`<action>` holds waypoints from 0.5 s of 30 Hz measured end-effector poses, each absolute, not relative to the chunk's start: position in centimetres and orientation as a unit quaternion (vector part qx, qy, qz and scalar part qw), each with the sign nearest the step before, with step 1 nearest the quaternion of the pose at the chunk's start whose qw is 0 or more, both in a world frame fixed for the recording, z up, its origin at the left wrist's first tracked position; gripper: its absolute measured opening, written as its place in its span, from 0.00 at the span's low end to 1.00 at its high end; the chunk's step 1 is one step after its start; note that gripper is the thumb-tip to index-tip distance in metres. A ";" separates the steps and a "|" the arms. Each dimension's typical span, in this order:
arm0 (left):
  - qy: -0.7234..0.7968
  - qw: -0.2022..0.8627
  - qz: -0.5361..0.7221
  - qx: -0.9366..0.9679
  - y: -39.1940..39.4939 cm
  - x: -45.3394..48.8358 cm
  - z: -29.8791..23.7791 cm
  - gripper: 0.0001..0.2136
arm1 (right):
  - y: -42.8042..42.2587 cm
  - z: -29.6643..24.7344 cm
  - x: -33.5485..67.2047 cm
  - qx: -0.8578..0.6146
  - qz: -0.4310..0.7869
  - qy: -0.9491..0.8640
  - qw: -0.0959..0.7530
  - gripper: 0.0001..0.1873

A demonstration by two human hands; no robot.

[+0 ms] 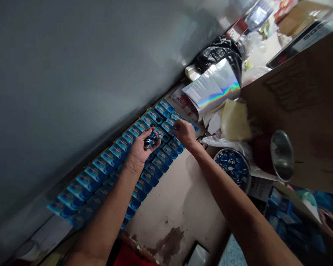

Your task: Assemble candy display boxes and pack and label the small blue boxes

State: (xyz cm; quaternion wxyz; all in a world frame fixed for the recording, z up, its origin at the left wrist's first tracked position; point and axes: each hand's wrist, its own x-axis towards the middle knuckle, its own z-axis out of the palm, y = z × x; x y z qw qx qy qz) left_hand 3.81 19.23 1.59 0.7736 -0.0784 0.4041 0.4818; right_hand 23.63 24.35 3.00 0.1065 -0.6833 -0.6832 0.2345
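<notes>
Fingers point(178, 126) over blue packs point(118, 150), bowl point(249, 176), silvery sheet point(215, 85)

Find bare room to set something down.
The pale, stained tabletop between the blue rectangular packs and the round metal bowl of blue discs is mostly bare. Crowded: beneath the left hand and right hand, among packs.

1. Shiny, metallic on the discs point(149, 143).
2. Glossy, smooth across the blue packs point(118, 150).
3. Wrinkled, shiny on the black plastic bag point(218, 54).
4. Mirror-bright on the silver sheet point(213, 82).
5. Matt on the cardboard carton point(299, 111).
</notes>
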 end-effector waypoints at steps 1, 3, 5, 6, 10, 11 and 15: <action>0.405 0.774 0.482 -0.075 19.1 3.8 1.7 0.03 | 23.2 3.4 23.2 -0.659 0.278 -0.680 0.163 0.09; 0.408 0.772 0.484 -0.049 18.7 3.8 1.8 0.03 | 21.0 4.2 22.1 -0.610 0.415 -0.630 0.241 0.14; 0.416 0.771 0.482 -0.012 18.2 4.0 1.7 0.03 | 19.3 4.5 21.2 -0.585 0.558 -0.532 0.250 0.21; 0.419 0.772 0.478 -0.002 18.0 4.1 1.7 0.04 | 18.8 4.6 20.8 -0.578 0.602 -0.489 0.252 0.23; 0.405 0.780 0.474 -0.060 17.6 4.4 1.6 0.04 | 18.0 4.6 20.4 -0.545 0.572 -0.524 0.317 0.23; 0.399 0.781 0.474 -0.081 17.5 4.4 1.6 0.04 | 18.0 4.7 20.5 -0.536 0.540 -0.563 0.323 0.21; 0.415 0.794 0.432 -0.101 17.5 4.3 1.4 0.05 | 17.7 4.9 20.3 -0.544 0.439 -0.662 0.268 0.14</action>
